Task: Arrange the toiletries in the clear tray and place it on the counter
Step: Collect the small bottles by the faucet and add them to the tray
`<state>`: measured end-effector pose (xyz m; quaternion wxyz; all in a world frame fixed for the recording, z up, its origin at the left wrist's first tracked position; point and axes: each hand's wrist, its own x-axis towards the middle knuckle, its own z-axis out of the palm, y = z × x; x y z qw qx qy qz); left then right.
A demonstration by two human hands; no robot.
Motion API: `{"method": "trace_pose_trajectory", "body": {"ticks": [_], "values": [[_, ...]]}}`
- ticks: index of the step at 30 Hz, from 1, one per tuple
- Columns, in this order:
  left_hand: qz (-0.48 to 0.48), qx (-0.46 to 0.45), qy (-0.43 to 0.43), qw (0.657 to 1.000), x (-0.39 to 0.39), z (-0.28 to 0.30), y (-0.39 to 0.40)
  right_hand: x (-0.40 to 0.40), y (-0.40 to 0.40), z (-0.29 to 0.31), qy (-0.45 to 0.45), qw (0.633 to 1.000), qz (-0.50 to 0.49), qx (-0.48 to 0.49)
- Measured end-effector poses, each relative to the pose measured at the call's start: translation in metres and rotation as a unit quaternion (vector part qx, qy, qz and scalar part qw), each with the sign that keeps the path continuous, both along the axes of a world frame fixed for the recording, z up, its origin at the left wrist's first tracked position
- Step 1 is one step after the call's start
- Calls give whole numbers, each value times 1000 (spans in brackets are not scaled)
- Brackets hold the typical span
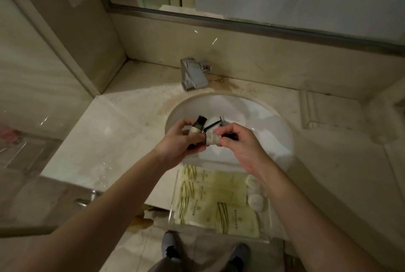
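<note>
Over the white sink basin (258,118) both my hands hold small toiletry bottles. My left hand (179,142) grips an upright cream bottle with a black cap (197,127); a second dark-capped bottle seems to sit lower in the same palm. My right hand (238,146) pinches another cream bottle (212,138) lying sideways, its black cap pointing right. The clear tray (266,212) rests on the counter's front edge below my hands. It contains several pale yellow sachets (210,186) laid flat and small white round items (255,200) on its right side.
A chrome faucet (192,74) stands behind the basin. The beige marble counter (105,140) extends left and right. A folded cream towel (341,113) lies at the right. A mirror spans the back wall. My shoes (171,247) show on the floor below.
</note>
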<state>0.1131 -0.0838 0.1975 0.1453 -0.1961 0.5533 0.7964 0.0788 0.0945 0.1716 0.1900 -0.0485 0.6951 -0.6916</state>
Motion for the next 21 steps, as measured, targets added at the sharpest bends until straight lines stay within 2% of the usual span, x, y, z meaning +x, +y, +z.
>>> {"method": "trace_pose_trajectory", "body": {"ticks": [2, 5, 9, 14, 16, 19, 21], "values": [[-4, -6, 18, 1000, 9, 0, 5, 10, 5, 7, 1, 1000, -2, -1], [-6, -22, 46, 999, 22, -1, 14, 23, 14, 10, -51, 998, -2, -30], [-18, -56, 68, 996, 39, -6, 20, 37, 28, 8, -66, 995, 65, 24], [-75, -171, 93, 978, 61, -12, 19, 52, 40, -1, -73, 995, 55, 38], [-88, -251, 102, 958, 69, -16, 16, 58, 46, -6, -90, 994, 45, 33], [-128, -407, 144, 893, 78, -24, 13, 65, 56, -13, -125, 991, 34, 18], [-142, -468, 164, 856, 82, -29, 13, 70, 60, -16, -139, 990, 29, 24]]}}
